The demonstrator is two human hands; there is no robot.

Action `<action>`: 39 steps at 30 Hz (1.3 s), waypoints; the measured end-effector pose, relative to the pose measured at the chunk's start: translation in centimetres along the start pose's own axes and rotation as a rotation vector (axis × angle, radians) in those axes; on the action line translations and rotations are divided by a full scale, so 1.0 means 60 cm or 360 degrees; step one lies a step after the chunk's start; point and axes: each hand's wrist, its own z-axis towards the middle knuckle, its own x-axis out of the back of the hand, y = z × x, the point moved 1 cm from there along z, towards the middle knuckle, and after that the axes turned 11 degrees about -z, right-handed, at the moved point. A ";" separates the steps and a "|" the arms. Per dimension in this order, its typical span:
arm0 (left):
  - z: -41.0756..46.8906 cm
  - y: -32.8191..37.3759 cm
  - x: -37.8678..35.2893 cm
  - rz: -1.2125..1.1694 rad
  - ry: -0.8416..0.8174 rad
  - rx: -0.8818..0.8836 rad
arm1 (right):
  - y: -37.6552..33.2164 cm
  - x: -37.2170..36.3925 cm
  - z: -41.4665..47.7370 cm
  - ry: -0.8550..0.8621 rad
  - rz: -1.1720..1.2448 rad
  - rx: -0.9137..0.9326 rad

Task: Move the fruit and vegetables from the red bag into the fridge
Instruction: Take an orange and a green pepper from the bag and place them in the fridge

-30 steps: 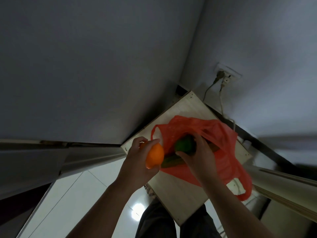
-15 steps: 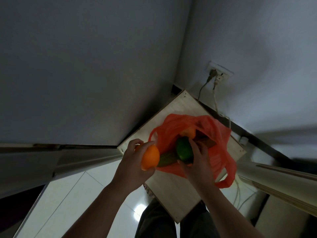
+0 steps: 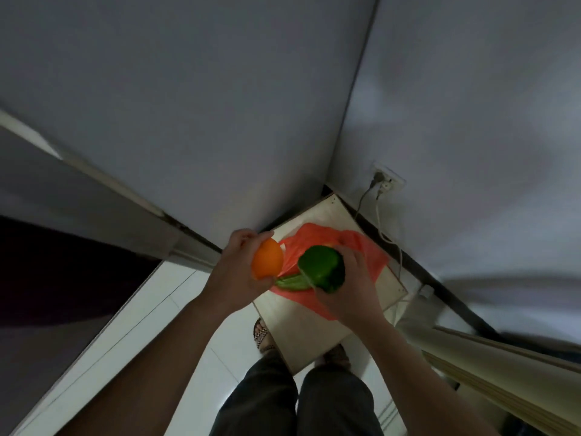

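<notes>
Green pepper (image 3: pixel 322 273) gripped in right hand (image 3: pixel 352 291), orange (image 3: pixel 267 259) wrapped in left hand (image 3: pixel 239 269), both held up over the red bag (image 3: pixel 314 236) on the stand (image 3: pixel 301 328), I'd guess to carry two to the fridge in one trip.

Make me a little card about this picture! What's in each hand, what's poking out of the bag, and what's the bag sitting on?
Left hand: holds an orange
Right hand: holds a green pepper over the bag
Red bag: lies crumpled on the wooden table
Poking out of the bag: a long green vegetable, partly hidden by the pepper
Behind the table: a wall socket with plugs in it
</notes>
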 end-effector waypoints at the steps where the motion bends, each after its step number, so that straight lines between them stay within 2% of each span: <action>1: -0.015 0.016 0.001 0.0015 0.0049 0.0002 | -0.005 0.021 -0.006 -0.0028 -0.0010 0.0052; 8: -0.155 0.110 -0.018 -0.0060 0.0513 0.0092 | -0.030 0.147 -0.060 -0.0306 0.0017 0.0471; 14: -0.316 0.133 -0.048 -0.0188 0.0931 0.0319 | -0.057 0.164 -0.129 -0.0493 0.0032 0.0740; 19: -0.441 0.122 -0.062 -0.0213 0.1198 0.0541 | -0.115 0.121 -0.187 -0.0796 -0.0021 0.1085; 29: -0.673 0.048 -0.068 -0.0362 0.1633 0.0806 | -0.248 0.004 -0.351 -0.1113 -0.0119 0.1573; 39: -0.997 -0.148 -0.004 -0.0476 0.1817 0.0944 | -0.438 -0.223 -0.645 -0.1275 -0.0337 0.1885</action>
